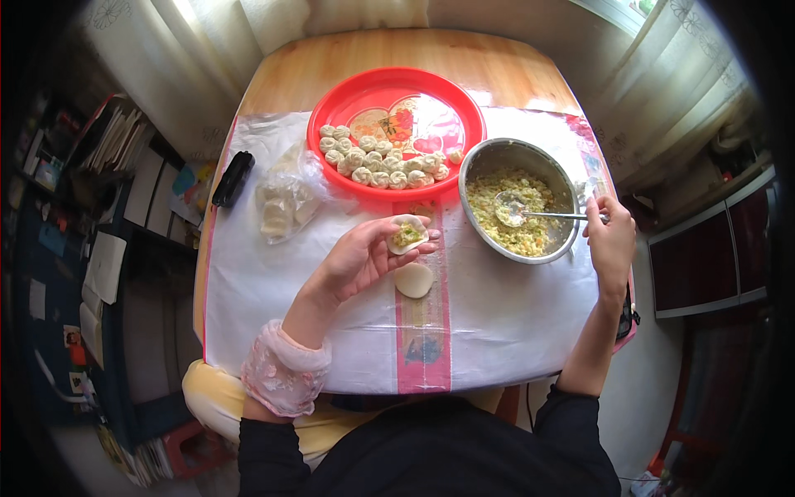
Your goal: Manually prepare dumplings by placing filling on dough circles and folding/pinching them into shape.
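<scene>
My left hand (366,251) holds a round dough wrapper (407,235) with a small heap of chopped filling (408,233) on it. Below the fingers, a flat dough round (413,281) lies on the tablecloth. At the right, my right hand (610,239) grips the handle of a metal spoon (553,215), whose bowl rests in the filling inside a steel mixing bowl (574,235). Behind them stands a red plastic tray (397,73), with several pleated dumplings (372,163) gathered along its near and left side.
A clear plastic bag (286,199) of dough rounds lies left of the tray, beside a black case (233,179). The plastic tablecloth (509,323) covers most of the wooden table (397,46). Bookshelves stand at the left; a dark cabinet (695,261) is at the right.
</scene>
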Motion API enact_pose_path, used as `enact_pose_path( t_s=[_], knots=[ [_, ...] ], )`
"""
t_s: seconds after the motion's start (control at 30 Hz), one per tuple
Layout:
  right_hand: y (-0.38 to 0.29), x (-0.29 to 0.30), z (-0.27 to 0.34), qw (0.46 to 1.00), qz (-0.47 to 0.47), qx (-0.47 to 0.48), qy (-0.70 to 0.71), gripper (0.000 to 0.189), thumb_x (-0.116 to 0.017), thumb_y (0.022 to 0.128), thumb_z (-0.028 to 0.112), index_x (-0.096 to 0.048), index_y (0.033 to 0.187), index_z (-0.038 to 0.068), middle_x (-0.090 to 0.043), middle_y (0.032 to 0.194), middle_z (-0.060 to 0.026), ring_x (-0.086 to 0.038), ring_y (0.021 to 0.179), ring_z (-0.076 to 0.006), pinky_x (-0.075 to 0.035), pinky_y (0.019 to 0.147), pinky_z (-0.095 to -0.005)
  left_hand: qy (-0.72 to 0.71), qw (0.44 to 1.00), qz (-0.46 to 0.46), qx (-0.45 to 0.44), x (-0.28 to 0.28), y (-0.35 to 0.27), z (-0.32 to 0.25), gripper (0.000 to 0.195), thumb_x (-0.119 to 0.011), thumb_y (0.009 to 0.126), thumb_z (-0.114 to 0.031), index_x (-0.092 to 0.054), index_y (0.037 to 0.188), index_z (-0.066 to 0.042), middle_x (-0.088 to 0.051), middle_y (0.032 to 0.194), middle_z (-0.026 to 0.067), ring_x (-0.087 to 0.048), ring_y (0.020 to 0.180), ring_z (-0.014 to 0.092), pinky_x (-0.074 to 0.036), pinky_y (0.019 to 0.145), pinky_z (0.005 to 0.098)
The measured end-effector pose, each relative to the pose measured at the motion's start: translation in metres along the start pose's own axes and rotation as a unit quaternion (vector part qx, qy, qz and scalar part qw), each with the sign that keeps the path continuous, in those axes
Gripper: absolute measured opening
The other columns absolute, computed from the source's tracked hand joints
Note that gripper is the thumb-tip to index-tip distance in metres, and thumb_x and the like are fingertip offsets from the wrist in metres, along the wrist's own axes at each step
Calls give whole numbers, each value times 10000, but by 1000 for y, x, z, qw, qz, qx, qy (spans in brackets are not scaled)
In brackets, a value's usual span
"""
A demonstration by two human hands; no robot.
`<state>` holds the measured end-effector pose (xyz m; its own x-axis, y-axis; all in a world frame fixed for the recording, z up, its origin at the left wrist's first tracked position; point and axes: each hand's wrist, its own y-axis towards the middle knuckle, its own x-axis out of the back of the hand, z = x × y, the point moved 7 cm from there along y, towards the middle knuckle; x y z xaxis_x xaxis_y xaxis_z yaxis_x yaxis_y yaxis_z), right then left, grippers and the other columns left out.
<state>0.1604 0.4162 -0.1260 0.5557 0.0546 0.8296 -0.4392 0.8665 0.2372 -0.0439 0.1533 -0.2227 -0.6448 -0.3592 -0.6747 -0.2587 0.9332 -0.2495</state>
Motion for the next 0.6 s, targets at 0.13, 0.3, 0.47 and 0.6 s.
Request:
enact_pose_path(
  t_s=[0.13,0.3,0.47,0.6],
  knots=[
    [0,0,-2,998,-28,23,-59,301,-583,930,269,-667,828,-1,-690,743,-156,-688,677,-295,-517,661,-398,9,1000,-3,-3,-1,-1,-2,423,-382,983,-132,-457,1317,116,-580,1244,227,-634,1100,272,-536,931,301],
    [-4,4,5,996,-41,29,-75,295,-588,929,266,-674,836,0,-696,785,-170,-685,751,-332,-513,706,-419,11,1000,-4,6,1,0,1,428,-443,977,-176,-472,1317,81,-591,1244,183,-653,1008,201,-545,868,268],
    [-15,12,29,980,-128,125,-90,180,-620,907,177,-637,841,11,-668,815,-148,-650,774,-313,-501,719,-411,7,1000,-2,2,0,1,1,426,-447,974,-172,-475,1316,81,-599,1227,169,-652,952,173,-548,844,255],
    [-69,30,101,900,-223,370,57,104,-640,752,-53,-584,814,9,-605,805,-127,-597,763,-304,-492,711,-404,6,1000,11,4,-1,-1,1,413,-431,980,-159,-480,1313,81,-605,1212,154,-644,974,164,-539,839,245]
  ],
)
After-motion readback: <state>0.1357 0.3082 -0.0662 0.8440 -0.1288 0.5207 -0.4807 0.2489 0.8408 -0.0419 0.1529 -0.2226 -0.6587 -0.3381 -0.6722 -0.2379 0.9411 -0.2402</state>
